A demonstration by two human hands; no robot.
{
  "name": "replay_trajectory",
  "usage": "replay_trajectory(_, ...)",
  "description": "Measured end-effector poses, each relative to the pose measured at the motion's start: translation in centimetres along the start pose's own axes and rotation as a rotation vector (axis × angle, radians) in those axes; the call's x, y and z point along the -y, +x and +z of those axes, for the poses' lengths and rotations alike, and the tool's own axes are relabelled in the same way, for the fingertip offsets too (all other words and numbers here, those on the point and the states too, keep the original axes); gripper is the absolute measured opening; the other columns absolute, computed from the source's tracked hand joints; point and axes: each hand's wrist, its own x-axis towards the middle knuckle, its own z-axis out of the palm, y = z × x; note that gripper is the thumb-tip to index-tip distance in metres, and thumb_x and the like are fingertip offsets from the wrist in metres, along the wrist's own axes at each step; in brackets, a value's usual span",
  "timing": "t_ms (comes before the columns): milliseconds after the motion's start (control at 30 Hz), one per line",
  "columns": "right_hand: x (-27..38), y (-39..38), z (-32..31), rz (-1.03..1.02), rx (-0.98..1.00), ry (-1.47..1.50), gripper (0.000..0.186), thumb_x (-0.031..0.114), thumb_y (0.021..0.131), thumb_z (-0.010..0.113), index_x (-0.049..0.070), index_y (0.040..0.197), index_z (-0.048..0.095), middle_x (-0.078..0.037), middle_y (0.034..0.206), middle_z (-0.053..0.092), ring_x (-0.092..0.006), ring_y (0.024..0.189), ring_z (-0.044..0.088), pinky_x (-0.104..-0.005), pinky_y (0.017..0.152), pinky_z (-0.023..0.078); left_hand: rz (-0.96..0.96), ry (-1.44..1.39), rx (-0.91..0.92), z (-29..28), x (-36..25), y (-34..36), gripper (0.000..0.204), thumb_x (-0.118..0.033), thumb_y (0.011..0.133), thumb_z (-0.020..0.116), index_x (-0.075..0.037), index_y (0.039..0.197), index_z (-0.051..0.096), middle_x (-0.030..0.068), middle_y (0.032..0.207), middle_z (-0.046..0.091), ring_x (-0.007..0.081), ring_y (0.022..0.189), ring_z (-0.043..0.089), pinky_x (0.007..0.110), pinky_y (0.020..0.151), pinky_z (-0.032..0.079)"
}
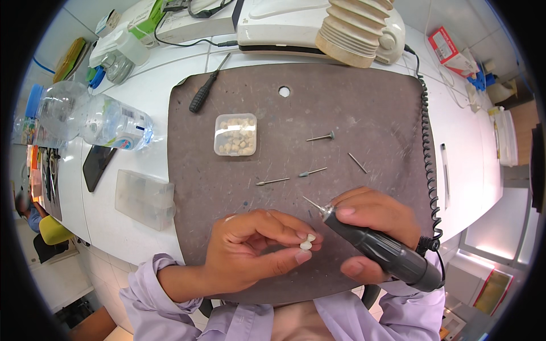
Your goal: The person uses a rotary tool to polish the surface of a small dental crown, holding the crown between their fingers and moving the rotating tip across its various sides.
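My left hand [244,247] pinches a small white tooth-shaped piece [307,242], like a dental crown, between thumb and fingertips. In my right hand [387,213] is a black rotary handpiece [380,245], gripped around its body. Its thin metal bur [311,202] points up and left, apart from the white piece. Beyond my hands, loose burs lie on the brown mat: a wheel-tipped one [322,137], a green-tipped one [312,172], a tapered one [273,182] and a plain thin shank [358,163]. A clear case [218,132] full of small cream pieces sits farther left.
A screwdriver [203,93] lies at the mat's far left. Left of the mat are a plastic bottle [108,119], a phone [98,167] and a translucent box [145,198]. A coiled cord [425,131] runs down the right edge. A white machine with a ribbed hose [355,28] stands behind.
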Motion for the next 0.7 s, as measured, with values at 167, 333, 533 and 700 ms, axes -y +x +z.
replay_trajectory(167, -0.1, -1.1, -0.3, -0.054, 0.011, 0.169, 0.035, 0.011, 0.081, 0.076, -0.006, 0.110, 0.069, -0.022, 0.099, 0.072, -0.0393, 0.097, 0.075, -0.0437, 0.082, 0.063, -0.012, 0.036, 0.007, -0.3, -0.4, 0.0, 0.024, 0.014, 0.086, 0.072, 0.002, 0.105, 0.063, 0.0249, 0.108, 0.069, 0.0289, 0.102, 0.073, 0.040, 0.089, 0.061)
replay_trajectory(333, 0.2, -1.3, -0.3, -0.021, 0.072, 0.212, 0.027, 0.008, 0.082, 0.073, -0.006, 0.104, 0.067, -0.023, 0.099, 0.071, -0.0413, 0.102, 0.074, -0.0434, 0.082, 0.064, 0.029, 0.025, -0.040, -0.1, -0.5, 0.0, 0.024, 0.014, 0.083, 0.076, 0.004, 0.104, 0.068, 0.0216, 0.109, 0.072, 0.0231, 0.102, 0.072, 0.033, 0.088, 0.058)
replay_trajectory(533, 0.9, -0.8, -0.7, 0.004, 0.126, 0.169, 0.023, 0.003, 0.081, 0.074, -0.004, 0.102, 0.066, -0.019, 0.099, 0.070, -0.0414, 0.104, 0.073, -0.0438, 0.083, 0.064, 0.081, 0.084, -0.026, -0.3, -0.5, 0.1, 0.025, 0.014, 0.082, 0.077, 0.004, 0.104, 0.068, 0.0231, 0.108, 0.072, 0.0234, 0.101, 0.072, 0.032, 0.086, 0.058)
replay_trajectory(700, 1.0, -0.9, -0.6, 0.010, 0.138, 0.142, 0.025, -0.001, 0.079, 0.075, -0.003, 0.103, 0.067, -0.018, 0.099, 0.070, -0.0408, 0.106, 0.073, -0.0439, 0.085, 0.063, 0.091, 0.083, -0.034, -0.3, -0.4, 0.0, 0.025, 0.014, 0.082, 0.077, 0.004, 0.103, 0.068, 0.0234, 0.106, 0.072, 0.0237, 0.100, 0.073, 0.032, 0.084, 0.059)
